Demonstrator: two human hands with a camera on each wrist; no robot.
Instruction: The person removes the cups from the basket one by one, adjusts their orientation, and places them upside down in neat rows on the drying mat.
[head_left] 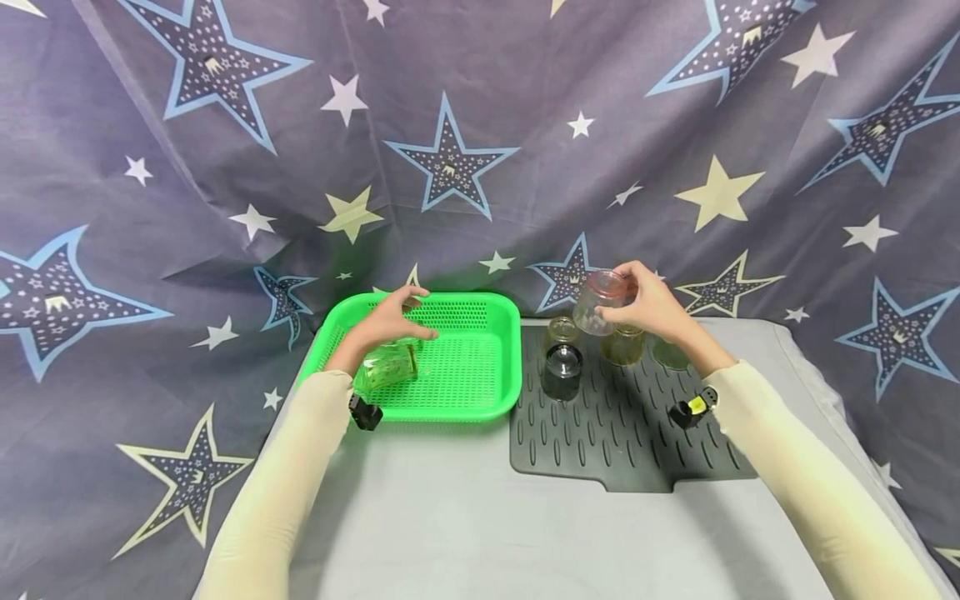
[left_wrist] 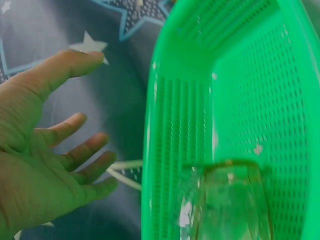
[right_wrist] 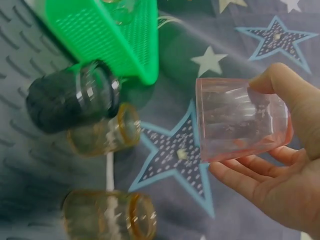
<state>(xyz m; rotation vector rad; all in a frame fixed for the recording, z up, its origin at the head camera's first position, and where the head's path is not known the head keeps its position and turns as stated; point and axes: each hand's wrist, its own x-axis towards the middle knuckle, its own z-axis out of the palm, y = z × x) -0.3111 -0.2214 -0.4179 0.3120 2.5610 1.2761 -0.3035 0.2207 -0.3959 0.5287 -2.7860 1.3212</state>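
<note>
My right hand (head_left: 648, 304) grips a pink-tinted glass (head_left: 597, 312) between thumb and fingers, raised over the back of the dark drying mat (head_left: 637, 450). In the right wrist view the glass lies between the thumb above and the fingers below. On the mat stand a dark glass (head_left: 562, 383), an amber glass (head_left: 562, 331) behind it, another amber glass (head_left: 624, 348) and a greenish one (head_left: 670, 356) partly behind my wrist. My left hand (head_left: 390, 321), fingers spread and holding nothing, hovers over the left part of a green basket (head_left: 510, 358). Yellowish glassware (left_wrist: 232, 205) lies on its side inside.
A light grey cloth (head_left: 480, 517) covers the table beneath basket and mat. Close behind them hangs a dark star-printed curtain (head_left: 465, 250). The basket's right rim stands right beside the mat's left edge.
</note>
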